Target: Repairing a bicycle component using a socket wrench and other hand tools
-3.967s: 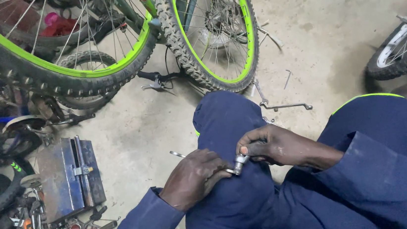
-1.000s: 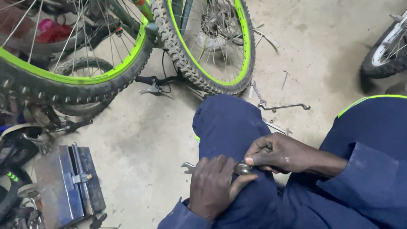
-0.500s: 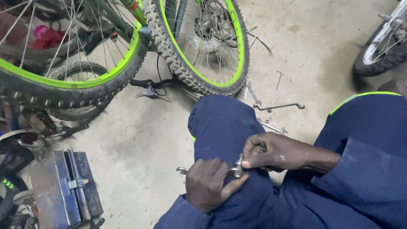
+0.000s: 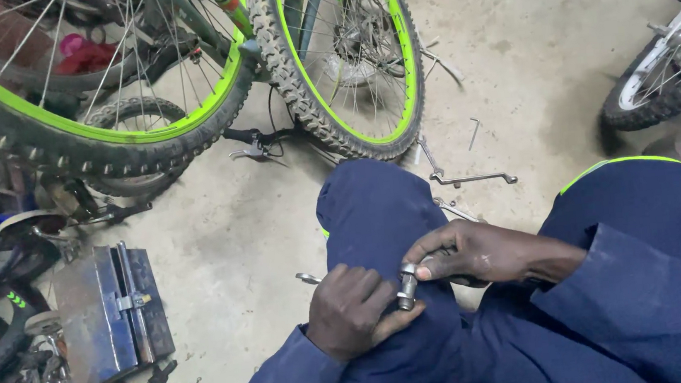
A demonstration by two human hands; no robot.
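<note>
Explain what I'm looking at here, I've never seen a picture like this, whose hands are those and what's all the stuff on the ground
The camera sits on a person's head and looks down, so you see their own knees in blue overalls and both hands. The left hand and the right hand together hold a small metal part, a short silvery piece, over the lap. No machine is involved, only bare hands. Ahead stand bicycle wheels with green rims on a concrete floor. A bent metal rod lies by the knee. To the left sits an open metal toolbox with loose tools beside it.
</note>
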